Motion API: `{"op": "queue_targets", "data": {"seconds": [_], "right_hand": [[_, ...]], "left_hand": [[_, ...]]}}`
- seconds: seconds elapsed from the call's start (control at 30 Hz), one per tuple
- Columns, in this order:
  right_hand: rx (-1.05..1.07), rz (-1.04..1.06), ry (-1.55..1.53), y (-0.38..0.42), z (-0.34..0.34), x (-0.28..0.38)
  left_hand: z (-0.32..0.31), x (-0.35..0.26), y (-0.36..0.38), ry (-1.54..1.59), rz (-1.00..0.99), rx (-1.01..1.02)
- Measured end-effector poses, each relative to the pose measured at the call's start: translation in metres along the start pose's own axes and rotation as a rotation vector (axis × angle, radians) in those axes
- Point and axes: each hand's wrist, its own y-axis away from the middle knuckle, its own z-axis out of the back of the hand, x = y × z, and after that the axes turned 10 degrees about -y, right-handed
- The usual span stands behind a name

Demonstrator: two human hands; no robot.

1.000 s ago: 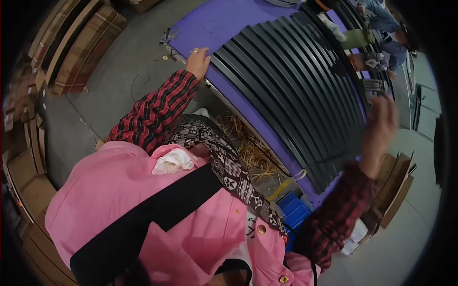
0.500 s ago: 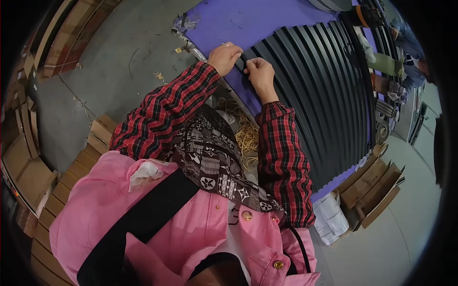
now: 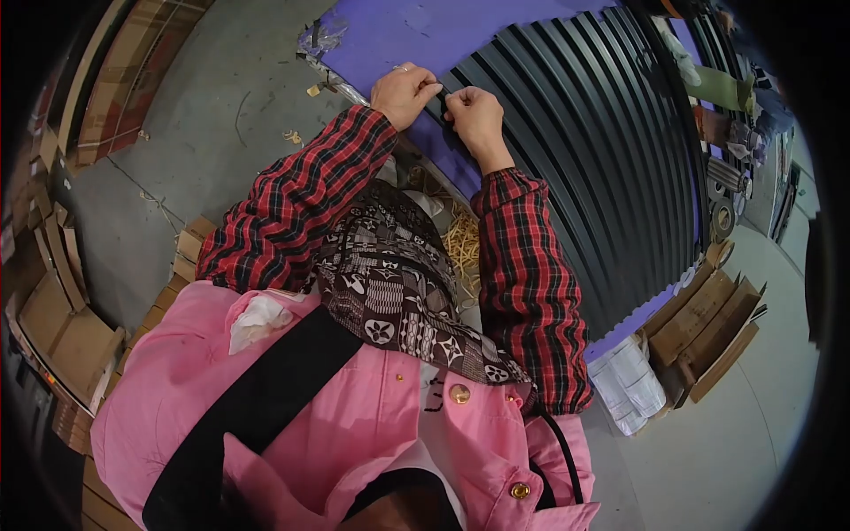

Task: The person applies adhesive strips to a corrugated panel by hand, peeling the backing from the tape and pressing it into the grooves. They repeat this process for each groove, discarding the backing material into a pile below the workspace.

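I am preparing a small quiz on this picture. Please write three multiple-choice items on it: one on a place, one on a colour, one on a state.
1. Where are both hands?
A. at the near end of a black strip
B. on the cardboard boxes
C. on the floor

2. What colour is the table top under the strips?
A. green
B. purple
C. white

3. How are the hands?
A. spread flat and apart
B. close together, pinching the strip
C. hanging free

Key:
1 A: the left hand and right hand meet on the black strip.
2 B: the table top shows purple beside the strips.
3 B: the fingers curl onto the strip end.
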Motion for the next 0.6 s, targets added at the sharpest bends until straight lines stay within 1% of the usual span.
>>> {"op": "queue_targets", "data": {"seconds": [0.07,0.13,0.17,0.23,0.3,0.43,0.5,0.57,0.6], "right_hand": [[-0.008,-0.008,0.040,0.006,0.002,0.001],[-0.003,-0.048,-0.078,0.015,0.003,0.003],[-0.014,-0.053,-0.085,0.023,0.007,-0.002],[-0.142,0.342,0.483,0.051,0.027,-0.025],[-0.159,0.307,0.710,0.084,0.057,-0.064],[-0.437,0.248,0.846,0.162,0.114,-0.127],[-0.477,0.200,0.799,0.193,0.137,-0.150],[-0.544,0.266,0.512,0.225,0.155,-0.174],[-0.546,0.184,0.333,0.239,0.160,-0.174]], "left_hand": [[-0.003,0.001,-0.001,-0.007,0.006,0.019],[-0.005,0.007,-0.006,-0.008,-0.006,0.010],[-0.005,0.009,-0.008,-0.009,-0.016,0.019],[-0.005,0.013,-0.011,0.005,-0.026,0.008],[-0.006,0.018,-0.015,0.000,-0.031,0.035],[-0.002,0.027,-0.016,0.084,0.001,0.111],[-0.009,0.045,-0.021,0.239,0.043,0.138],[-0.007,0.047,-0.021,0.312,0.094,0.226],[-0.005,0.048,-0.022,0.295,0.107,0.246]]}}
